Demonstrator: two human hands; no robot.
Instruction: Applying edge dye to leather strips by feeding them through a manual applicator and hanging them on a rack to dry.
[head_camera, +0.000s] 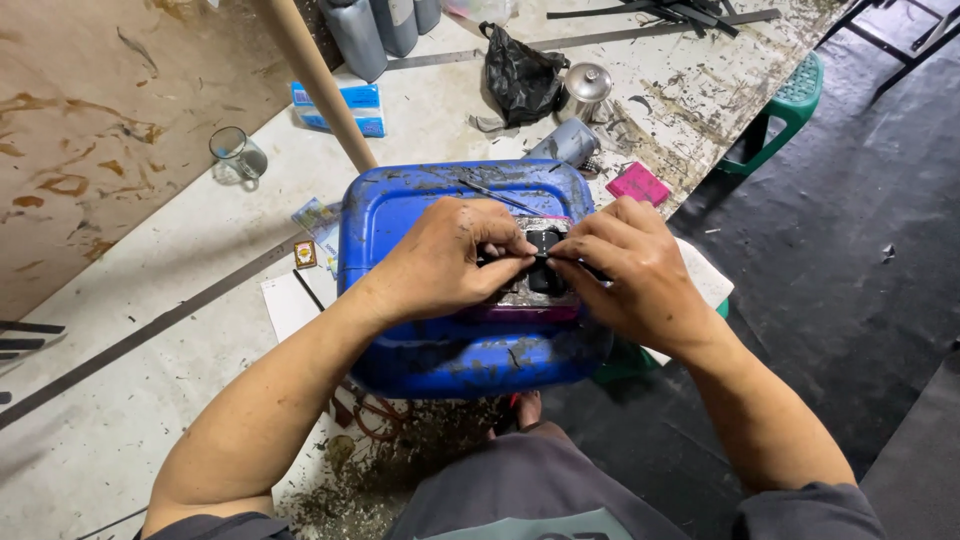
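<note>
Both hands met over a blue plastic canister (440, 360). The left hand (448, 258) and the right hand (622, 262) pinched together a small black part (545, 262), which lay on a grey piece on top of the canister. A pink box (639, 184) lay beyond the right hand, and a glass (236, 152) stood far beyond the left.

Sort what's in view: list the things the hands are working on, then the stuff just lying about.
In hand:
left hand and right hand pinching a small black part
blue plastic container under it

Lying about:
glass cup
black plastic bag
metal lidded pot
pink pad
green stool
wooden pole
</note>
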